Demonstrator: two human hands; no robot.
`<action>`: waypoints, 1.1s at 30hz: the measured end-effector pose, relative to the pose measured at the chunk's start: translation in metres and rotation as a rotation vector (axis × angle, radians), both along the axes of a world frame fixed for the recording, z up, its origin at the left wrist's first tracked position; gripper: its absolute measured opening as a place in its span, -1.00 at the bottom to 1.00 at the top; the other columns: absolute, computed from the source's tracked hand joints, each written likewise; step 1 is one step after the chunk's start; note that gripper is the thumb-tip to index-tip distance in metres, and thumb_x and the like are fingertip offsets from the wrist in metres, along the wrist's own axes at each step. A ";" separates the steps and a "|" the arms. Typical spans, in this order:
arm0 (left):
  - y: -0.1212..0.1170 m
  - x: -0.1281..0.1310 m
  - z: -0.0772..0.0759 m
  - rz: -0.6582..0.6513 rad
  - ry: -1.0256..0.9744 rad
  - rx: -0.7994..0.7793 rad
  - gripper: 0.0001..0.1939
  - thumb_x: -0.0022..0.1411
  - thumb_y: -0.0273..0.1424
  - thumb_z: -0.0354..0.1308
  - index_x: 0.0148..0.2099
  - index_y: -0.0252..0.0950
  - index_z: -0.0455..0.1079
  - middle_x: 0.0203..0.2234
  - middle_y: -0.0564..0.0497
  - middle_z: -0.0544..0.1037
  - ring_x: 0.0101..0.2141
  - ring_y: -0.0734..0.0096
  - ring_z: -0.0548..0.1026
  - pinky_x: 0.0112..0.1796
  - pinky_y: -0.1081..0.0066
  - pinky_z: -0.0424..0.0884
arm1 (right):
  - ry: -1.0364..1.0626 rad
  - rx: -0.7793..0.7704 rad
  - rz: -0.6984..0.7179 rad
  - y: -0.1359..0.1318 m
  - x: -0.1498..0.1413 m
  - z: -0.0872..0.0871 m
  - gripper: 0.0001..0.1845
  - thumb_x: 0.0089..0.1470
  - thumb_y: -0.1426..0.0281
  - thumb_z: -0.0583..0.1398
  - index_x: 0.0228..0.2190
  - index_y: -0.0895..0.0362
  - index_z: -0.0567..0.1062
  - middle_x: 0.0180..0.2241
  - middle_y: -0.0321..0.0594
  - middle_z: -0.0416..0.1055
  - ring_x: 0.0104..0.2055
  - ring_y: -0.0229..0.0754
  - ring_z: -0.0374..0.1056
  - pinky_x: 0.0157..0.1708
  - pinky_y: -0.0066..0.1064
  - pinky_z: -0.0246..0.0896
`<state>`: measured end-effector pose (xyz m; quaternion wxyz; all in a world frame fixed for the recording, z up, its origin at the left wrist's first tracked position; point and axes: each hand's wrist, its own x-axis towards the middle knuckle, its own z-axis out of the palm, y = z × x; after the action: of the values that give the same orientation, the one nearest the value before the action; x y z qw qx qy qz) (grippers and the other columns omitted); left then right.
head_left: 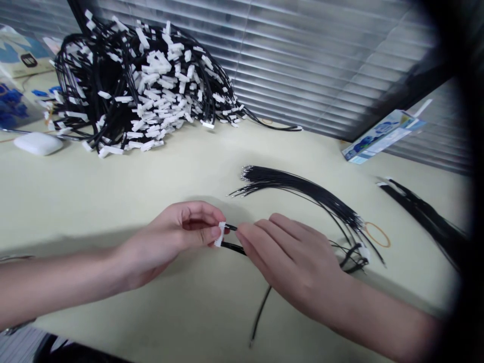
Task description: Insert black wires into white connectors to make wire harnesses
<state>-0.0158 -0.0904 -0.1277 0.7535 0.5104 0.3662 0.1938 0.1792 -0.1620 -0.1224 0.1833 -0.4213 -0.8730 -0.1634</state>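
A small white plastic connector (220, 235) is pinched between the thumb and fingers of my left hand (189, 227). Two black strands run from its right side towards my right hand (287, 252). The right fingers are closed on the upper black wire (231, 228), close to the connector; the fingertips are partly hidden behind the hand. The lower black wire (233, 247) passes behind the right hand. Below that hand, a loose black wire end (257, 320) hangs over the table. Behind both hands lies a bundle of cut black wires (302, 186) with bare metal tips.
A large heap of black cables with white connectors (159, 91) stands at the back left, near a white rounded case (38, 143). A blue-and-white carton (378, 136), an orange rubber band (377, 235) and more black cables (419, 217) are on the right. Blinds (302, 65) close off the back.
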 end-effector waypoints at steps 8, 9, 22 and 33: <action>0.000 -0.001 0.002 -0.023 0.012 -0.017 -0.89 0.11 -0.42 0.22 -0.26 -0.26 0.41 -0.42 0.07 0.45 -0.31 0.42 0.36 -0.22 0.42 0.22 | 0.057 -0.131 -0.015 -0.002 -0.001 0.002 -0.77 -0.09 0.69 0.11 -0.35 0.21 0.36 -0.46 -0.26 0.25 -0.40 -0.21 0.11 -0.40 -0.34 0.00; 0.000 -0.001 0.002 -0.020 0.010 -0.025 -0.89 0.11 -0.43 0.22 -0.26 -0.26 0.41 -0.42 0.07 0.45 -0.31 0.43 0.36 -0.22 0.43 0.22 | 0.056 -0.138 -0.015 -0.003 0.000 0.003 -0.76 -0.12 0.70 0.11 -0.36 0.21 0.35 -0.46 -0.27 0.25 -0.41 -0.21 0.11 -0.40 -0.34 -0.01; 0.003 -0.001 0.001 -0.100 -0.118 -0.171 -0.77 0.11 -0.56 0.19 -0.19 -0.22 0.30 -0.29 0.06 0.44 -0.32 0.46 0.42 -0.23 0.43 0.27 | 0.092 -0.194 -0.011 -0.008 -0.005 0.020 -0.86 -0.05 0.65 0.11 -0.45 0.20 0.35 -0.49 -0.29 0.22 -0.44 -0.23 0.10 -0.44 -0.35 -0.03; 0.003 -0.002 -0.001 -0.130 -0.203 -0.217 -0.70 0.07 -0.64 0.19 -0.18 -0.23 0.29 -0.37 0.08 0.45 -0.36 0.48 0.42 -0.28 0.47 0.30 | 0.001 -0.097 0.042 -0.015 -0.007 0.028 -0.84 0.06 0.59 0.08 -0.29 0.23 0.40 -0.41 -0.26 0.31 -0.38 -0.19 0.20 -0.43 -0.32 -0.01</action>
<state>-0.0183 -0.0874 -0.1292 0.8484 0.4263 0.2732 0.1545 0.1726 -0.1770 -0.0939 0.1664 -0.4112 -0.8885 -0.1171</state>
